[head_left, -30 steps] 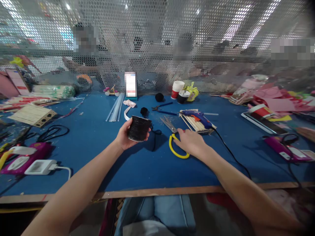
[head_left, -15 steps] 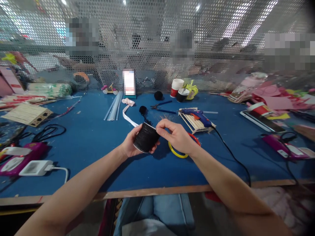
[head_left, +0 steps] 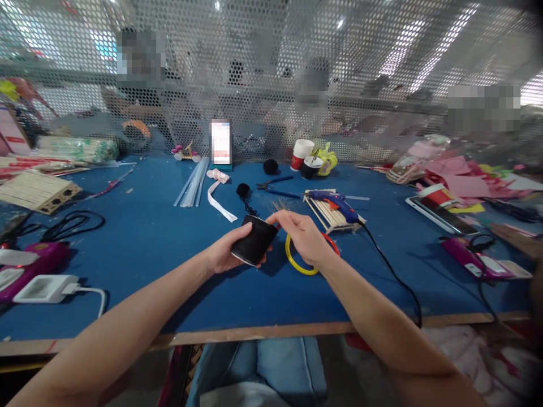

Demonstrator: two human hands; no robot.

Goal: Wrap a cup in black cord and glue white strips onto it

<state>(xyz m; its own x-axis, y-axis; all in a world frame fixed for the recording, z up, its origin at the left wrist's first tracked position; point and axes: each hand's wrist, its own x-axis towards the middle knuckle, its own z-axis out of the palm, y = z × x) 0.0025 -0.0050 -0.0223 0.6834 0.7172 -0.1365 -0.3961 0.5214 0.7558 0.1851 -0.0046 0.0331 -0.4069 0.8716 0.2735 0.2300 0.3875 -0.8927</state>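
Note:
A cup wound in black yarn [head_left: 253, 242] is tilted on its side above the table, its pale rim edge facing down-left. Wrapped round it from the left is my left hand [head_left: 224, 249], thumb on top and fingertips showing underneath. My right hand [head_left: 303, 234] is closed in a pinch at the cup's right end; whatever lies between its fingertips is hidden. Just behind the cup, a small ball of black yarn [head_left: 243, 191] lies with loose strands trailing toward it. A yellow and red ring [head_left: 297, 265] rests on the table under my right hand.
Behind are pliers [head_left: 280, 194], a blue glue gun [head_left: 339, 203] on a stick rack, cups [head_left: 303, 151], clear glue sticks [head_left: 193, 183] and white ribbon [head_left: 218, 206]. A phone [head_left: 220, 141] stands by the mesh screen. Power strips [head_left: 475, 257] flank both sides.
The cup has turned a little in my left hand, and its upper rim edge no longer shows. My right fingertips have shifted slightly at its right end. The whole view has swung slightly.

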